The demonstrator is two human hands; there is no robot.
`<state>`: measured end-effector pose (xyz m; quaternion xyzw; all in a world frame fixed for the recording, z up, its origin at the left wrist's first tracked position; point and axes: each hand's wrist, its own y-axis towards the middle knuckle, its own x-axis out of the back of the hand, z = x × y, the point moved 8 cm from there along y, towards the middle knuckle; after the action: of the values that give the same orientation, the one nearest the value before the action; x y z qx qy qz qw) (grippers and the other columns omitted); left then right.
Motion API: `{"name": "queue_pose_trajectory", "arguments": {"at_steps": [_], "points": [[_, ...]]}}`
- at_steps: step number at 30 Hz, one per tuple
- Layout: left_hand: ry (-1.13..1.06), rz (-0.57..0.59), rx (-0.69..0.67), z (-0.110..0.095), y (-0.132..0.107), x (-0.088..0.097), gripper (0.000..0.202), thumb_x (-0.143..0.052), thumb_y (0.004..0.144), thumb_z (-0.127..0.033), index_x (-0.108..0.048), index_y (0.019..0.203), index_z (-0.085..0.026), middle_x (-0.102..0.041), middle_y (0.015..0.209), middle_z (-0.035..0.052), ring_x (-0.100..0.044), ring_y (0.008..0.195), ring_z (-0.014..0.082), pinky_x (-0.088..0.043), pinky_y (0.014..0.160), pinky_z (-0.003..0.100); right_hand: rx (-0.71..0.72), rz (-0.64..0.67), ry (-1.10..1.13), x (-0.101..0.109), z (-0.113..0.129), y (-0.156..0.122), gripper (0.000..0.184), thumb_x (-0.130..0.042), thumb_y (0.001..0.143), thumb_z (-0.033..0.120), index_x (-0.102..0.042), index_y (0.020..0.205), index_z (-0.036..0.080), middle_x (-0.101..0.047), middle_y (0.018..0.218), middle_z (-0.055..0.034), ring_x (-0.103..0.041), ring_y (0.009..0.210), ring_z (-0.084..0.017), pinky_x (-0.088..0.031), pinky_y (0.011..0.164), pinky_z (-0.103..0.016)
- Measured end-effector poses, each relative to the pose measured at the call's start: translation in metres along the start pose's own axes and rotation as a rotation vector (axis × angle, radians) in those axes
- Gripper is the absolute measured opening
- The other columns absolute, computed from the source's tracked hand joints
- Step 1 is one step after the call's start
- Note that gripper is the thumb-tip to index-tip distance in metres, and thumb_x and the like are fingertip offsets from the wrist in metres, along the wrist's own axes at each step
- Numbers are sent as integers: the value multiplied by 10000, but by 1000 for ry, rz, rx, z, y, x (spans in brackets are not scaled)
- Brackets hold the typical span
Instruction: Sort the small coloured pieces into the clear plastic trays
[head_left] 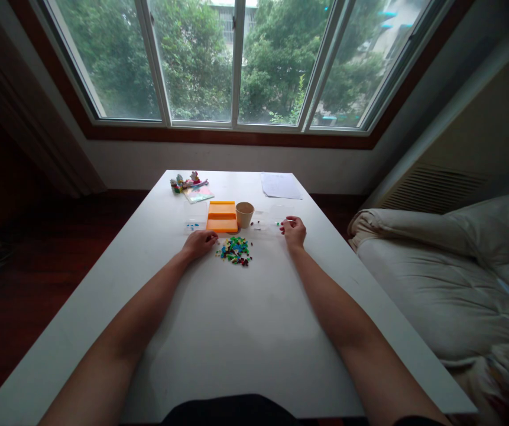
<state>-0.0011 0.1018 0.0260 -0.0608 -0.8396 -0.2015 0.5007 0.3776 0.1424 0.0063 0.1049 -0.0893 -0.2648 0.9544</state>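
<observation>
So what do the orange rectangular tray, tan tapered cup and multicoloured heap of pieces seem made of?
Tray: likely smooth plastic; crisp edges, even colour. Cup: probably matte paper; dull brown wall. Pieces: perhaps plastic; bright solid colours, finish too small to tell.

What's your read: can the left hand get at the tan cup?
Probably yes: the near corner of the orange tray lies between the left hand and the tan cup, but it looks low, and the space above appears free.

Left arm (143,316) and right arm (340,307) are kinda angling inward, left hand (200,243) is resting low, right hand (294,232) is curling leftward.
</observation>
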Motion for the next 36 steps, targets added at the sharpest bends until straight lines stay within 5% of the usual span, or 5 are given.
{"name": "queue_pose_trajectory", "arguments": {"at_steps": [8,16,20,30,36], "points": [[-2,12,0,0,0,-1,250,-551,875,-355,-765,950,-248,-734,825,29,-638,736,187,-428,679,279,99,89,-54,-11,10,-6,263,-507,836,360,-620,1002,190,-699,816,-44,-635,620,-157,-496,566,-267],[-6,12,-20,-2,1,-2,266,-530,882,-363,-761,931,-240,-726,810,28,-614,717,177,-398,666,273,486,674,-334,-73,39,-62,183,-553,799,194,-705,899,213,-669,765,-12,-585,698,-165,-463,685,-290],[-3,19,-22,-3,1,-1,284,-517,887,-370,-759,933,-228,-725,819,33,-603,712,172,-388,664,268,657,814,-390,-83,51,-82,208,-579,752,104,-712,873,210,-652,821,-25,-555,767,-166,-448,741,-288],[-1,12,-32,-4,1,-1,259,-535,882,-343,-763,930,-231,-725,811,34,-611,709,176,-396,653,268,707,897,-432,-88,51,-87,118,-644,805,149,-730,853,215,-645,897,-58,-556,862,-192,-451,788,-301],[-9,15,-42,-2,1,-2,241,-550,876,-338,-761,933,-238,-719,813,27,-605,700,169,-388,649,269,653,777,-390,-83,49,-80,100,-602,815,179,-692,845,209,-658,837,-38,-555,783,-173,-440,729,-292]]}}
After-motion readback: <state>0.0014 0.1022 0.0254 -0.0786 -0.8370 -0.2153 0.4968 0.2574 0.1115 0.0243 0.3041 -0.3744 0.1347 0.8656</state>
